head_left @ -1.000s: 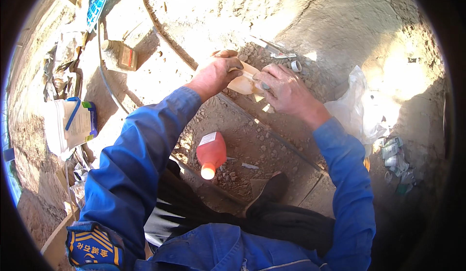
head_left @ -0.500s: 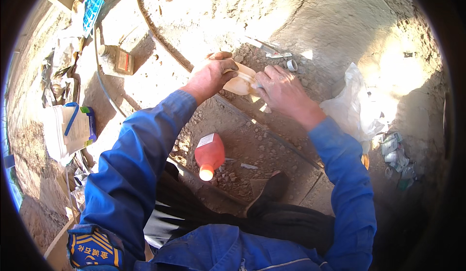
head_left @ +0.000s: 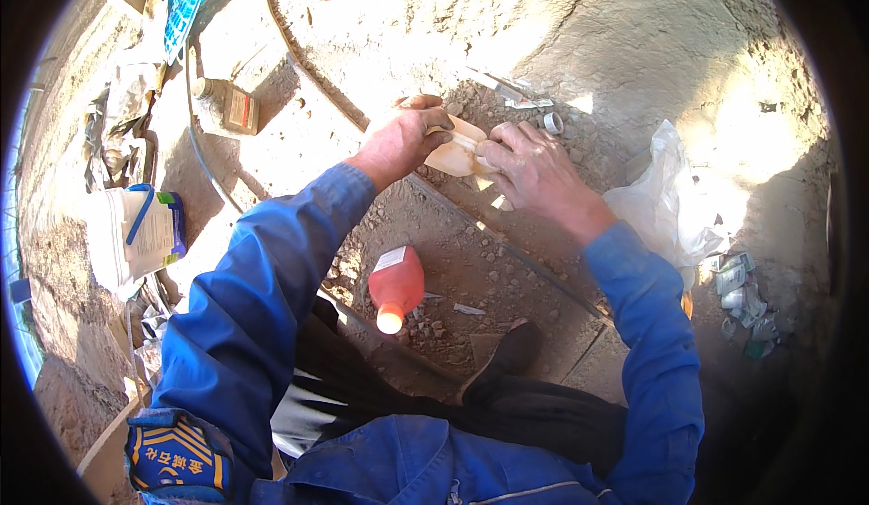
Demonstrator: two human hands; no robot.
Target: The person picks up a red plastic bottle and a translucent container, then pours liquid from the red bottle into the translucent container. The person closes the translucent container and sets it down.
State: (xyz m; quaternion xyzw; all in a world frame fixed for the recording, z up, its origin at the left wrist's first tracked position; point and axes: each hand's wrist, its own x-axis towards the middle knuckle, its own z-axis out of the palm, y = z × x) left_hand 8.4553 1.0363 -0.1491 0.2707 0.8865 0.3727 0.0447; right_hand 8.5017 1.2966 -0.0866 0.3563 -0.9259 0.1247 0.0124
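A cream-coloured, hollow plastic piece (head_left: 458, 154), like part of a container, is between my hands above the dirt floor. My left hand (head_left: 404, 141) grips its left end, thumb toward me and fingers on the far side. At its right end my right hand (head_left: 536, 168) is closed, the fingers pinching the edge; whether they also hold something small I cannot make out. Nearer to me, a red plastic bottle (head_left: 398, 281) with a pale orange cap lies on the ground, touched by neither hand.
A hose (head_left: 303, 66) curves over the ground at the far left. A glass jar (head_left: 226, 107), a white bucket (head_left: 127, 242) with a blue handle and a blue plastic grid (head_left: 184, 18) are at the left. A clear plastic bag (head_left: 665, 193) and crumpled litter (head_left: 744, 297) lie right.
The whole view has shifted slightly, with the scene a little further right and lower. Both hands keep their hold on the plastic piece, which has barely changed its tilt.
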